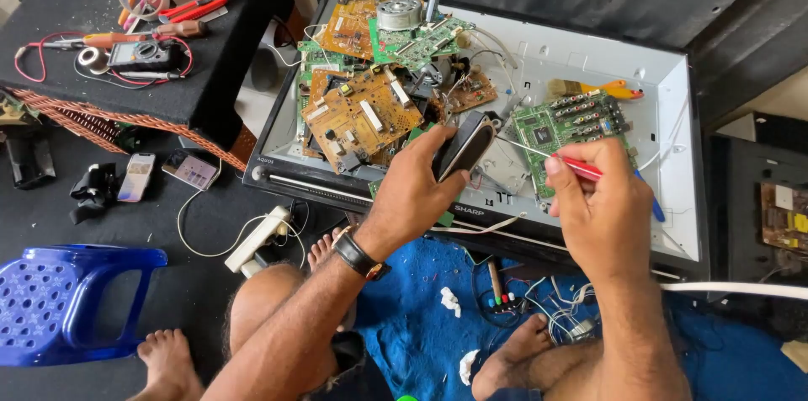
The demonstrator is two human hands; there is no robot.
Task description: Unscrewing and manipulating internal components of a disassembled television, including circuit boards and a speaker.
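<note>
My left hand grips a long black oval speaker, tilted up over the front edge of an opened flat-screen panel. My right hand holds a red-handled screwdriver, its thin metal shaft pointing left to the speaker's top end. A green circuit board lies just behind the right hand. A heap of brown and green circuit boards fills the panel's left side, beside my left hand. A watch sits on my left wrist.
A black table at the left carries a multimeter, pliers and screwdrivers. Two phones lie on the dark floor, near a white power strip and a blue plastic stool. A brush lies in the panel. Blue cloth covers the floor by my feet.
</note>
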